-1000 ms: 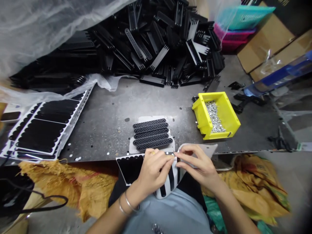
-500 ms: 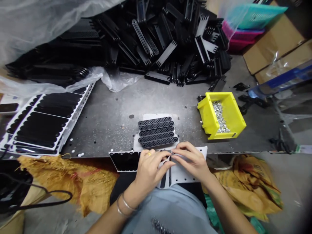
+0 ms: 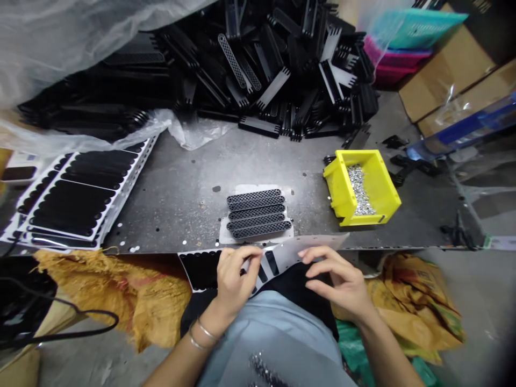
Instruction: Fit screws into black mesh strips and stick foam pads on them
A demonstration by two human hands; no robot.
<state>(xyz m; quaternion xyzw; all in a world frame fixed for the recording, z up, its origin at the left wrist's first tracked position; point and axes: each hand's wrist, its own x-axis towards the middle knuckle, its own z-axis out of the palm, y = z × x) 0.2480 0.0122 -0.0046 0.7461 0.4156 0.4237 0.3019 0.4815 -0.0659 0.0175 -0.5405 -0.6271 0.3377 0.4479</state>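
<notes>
A white backing sheet [image 3: 282, 255] bearing black pads is held just past the near edge of the metal table [image 3: 177, 215], clamped by the left hand [image 3: 236, 277]. The right hand [image 3: 338, 282] is kept open, apart from the left, just beside the sheet's edge. Perforated black strips [image 3: 256, 214] are laid beyond, and a yellow bin [image 3: 336, 193] of small silver pieces [image 3: 358, 191] stands to the right.

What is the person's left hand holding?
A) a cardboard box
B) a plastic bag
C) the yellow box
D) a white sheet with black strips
D. The left hand has its fingers closed on the white sheet, right beside the black strips on it.
</notes>
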